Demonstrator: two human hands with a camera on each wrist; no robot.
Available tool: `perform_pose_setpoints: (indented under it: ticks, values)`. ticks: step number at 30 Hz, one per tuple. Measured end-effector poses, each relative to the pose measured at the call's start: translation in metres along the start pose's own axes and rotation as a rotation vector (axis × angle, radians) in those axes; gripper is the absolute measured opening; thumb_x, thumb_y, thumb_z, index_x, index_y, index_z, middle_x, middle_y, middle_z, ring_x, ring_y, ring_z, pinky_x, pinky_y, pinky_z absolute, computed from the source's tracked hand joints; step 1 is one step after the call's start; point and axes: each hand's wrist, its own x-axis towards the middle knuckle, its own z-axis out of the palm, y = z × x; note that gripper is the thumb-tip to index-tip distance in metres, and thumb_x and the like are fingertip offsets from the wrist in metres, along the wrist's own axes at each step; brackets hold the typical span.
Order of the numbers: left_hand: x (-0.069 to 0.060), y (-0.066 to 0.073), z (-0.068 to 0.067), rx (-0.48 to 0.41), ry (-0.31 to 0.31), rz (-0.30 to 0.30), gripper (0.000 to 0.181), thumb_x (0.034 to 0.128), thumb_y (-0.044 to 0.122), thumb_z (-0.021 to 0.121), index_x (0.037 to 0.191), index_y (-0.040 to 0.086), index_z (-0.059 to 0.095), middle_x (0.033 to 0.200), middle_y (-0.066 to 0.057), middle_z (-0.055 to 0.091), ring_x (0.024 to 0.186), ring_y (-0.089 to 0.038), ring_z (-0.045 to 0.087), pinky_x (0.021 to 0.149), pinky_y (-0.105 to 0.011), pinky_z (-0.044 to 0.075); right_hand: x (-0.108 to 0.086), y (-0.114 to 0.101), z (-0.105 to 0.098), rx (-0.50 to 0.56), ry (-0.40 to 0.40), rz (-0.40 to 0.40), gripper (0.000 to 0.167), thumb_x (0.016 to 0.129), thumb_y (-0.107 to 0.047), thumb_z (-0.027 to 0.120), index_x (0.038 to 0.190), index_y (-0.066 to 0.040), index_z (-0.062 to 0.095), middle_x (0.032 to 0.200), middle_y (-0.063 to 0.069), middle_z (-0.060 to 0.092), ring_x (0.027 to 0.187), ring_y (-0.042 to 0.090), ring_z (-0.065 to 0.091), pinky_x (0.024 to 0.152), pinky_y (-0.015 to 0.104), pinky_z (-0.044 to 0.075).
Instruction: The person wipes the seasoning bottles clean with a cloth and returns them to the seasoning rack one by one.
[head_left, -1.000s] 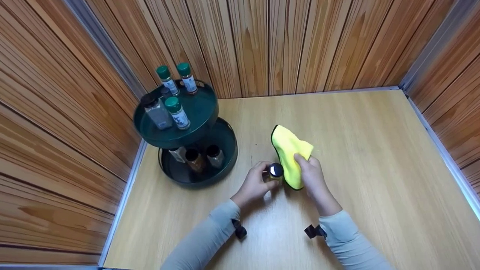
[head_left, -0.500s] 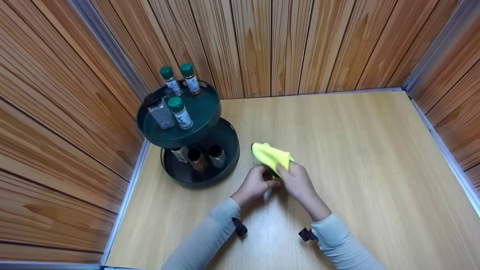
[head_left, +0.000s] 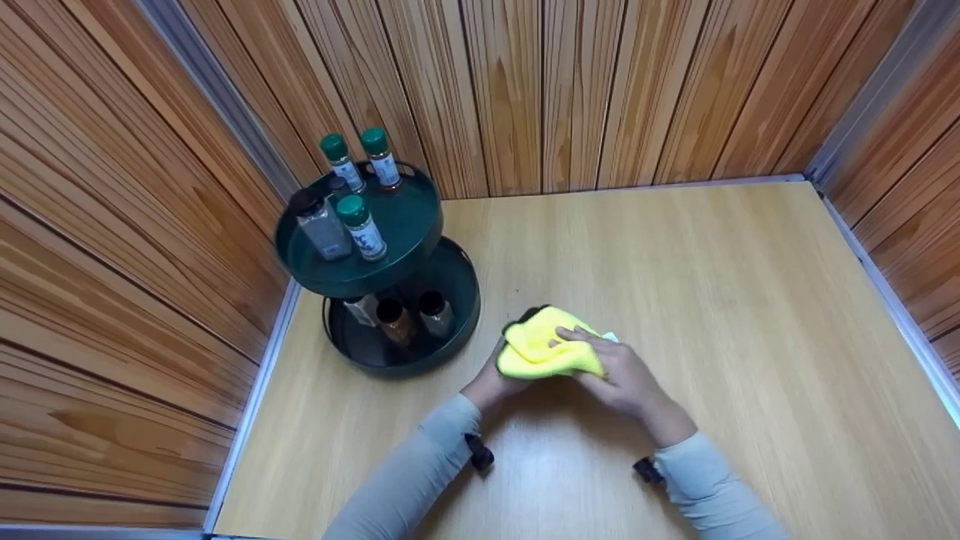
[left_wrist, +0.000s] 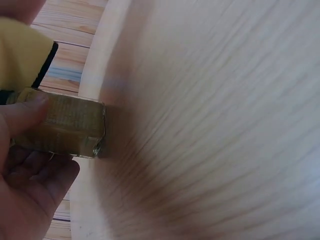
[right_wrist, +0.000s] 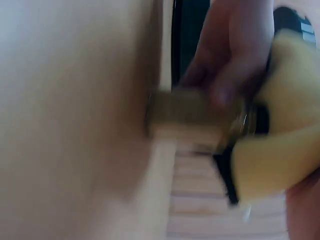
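Note:
My left hand grips a square glass spice jar with yellowish-brown contents. Its thumb and fingers lie on opposite sides of the jar in the left wrist view. A yellow cloth with black edging drapes over the jar's top, hiding it from the head view. On the cloth's right side, my right hand holds it, fingers on top and thumb below. From the right wrist view, the black lid shows beside the cloth, and the jar's base is close to the tabletop; whether they touch I cannot tell.
A dark green two-tier round rack stands at the left. Several green-capped bottles and a black-lidded jar are on its upper tier. Dark-topped jars, one brown, sit below. Wood-panelled walls enclose the wooden table.
My right hand has brought the yellow cloth leftward onto the jar's black lid, then shifted slightly right as the cloth spread over the top. My left hand stays at the jar.

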Motion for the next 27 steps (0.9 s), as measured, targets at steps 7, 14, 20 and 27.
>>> perform_pose_setpoints:
  ticks: [7,14,20,27]
  values:
    - [-0.002,-0.01,0.0,-0.035,0.015,-0.042,0.055,0.0829,0.012,0.086,0.131,0.026,0.063,0.123,0.012,0.068,0.115,-0.005,0.063,0.105,-0.027,0.049,0.001,0.004,0.0,0.021,0.087,0.305,0.013,0.096,-0.01,0.065,0.096,0.0,0.074,0.084,0.005,0.071,0.07,0.011,0.06,0.063,0.021,0.049]
    - [0.002,-0.013,0.004,0.107,-0.003,-0.066,0.052,0.0858,0.004,0.081,0.132,0.021,0.063,0.124,0.012,0.067,0.117,-0.004,0.061,0.103,-0.027,0.049,0.027,-0.016,0.022,-0.179,0.031,0.558,0.033,0.102,-0.032,0.059,0.103,-0.001,0.071,0.091,0.014,0.07,0.079,0.028,0.066,0.068,0.041,0.054]
    - [-0.001,-0.011,0.005,0.123,0.05,-0.085,0.067,0.0881,0.002,0.075,0.148,0.018,0.049,0.143,0.004,0.057,0.137,-0.01,0.049,0.118,-0.032,0.036,0.024,-0.025,0.03,-0.316,-0.023,0.271,0.052,0.098,-0.027,0.061,0.14,0.003,0.058,0.147,0.021,0.055,0.14,0.036,0.05,0.117,0.05,0.038]
    - [0.004,0.008,0.001,0.231,-0.081,0.052,0.051,0.1009,0.022,0.066,0.147,0.008,0.052,0.145,-0.003,0.059,0.136,-0.013,0.053,0.116,-0.028,0.039,0.004,-0.016,0.007,-0.108,-0.049,0.0,0.04,0.093,-0.013,0.069,0.132,-0.003,0.068,0.139,0.013,0.064,0.133,0.029,0.058,0.118,0.04,0.036]
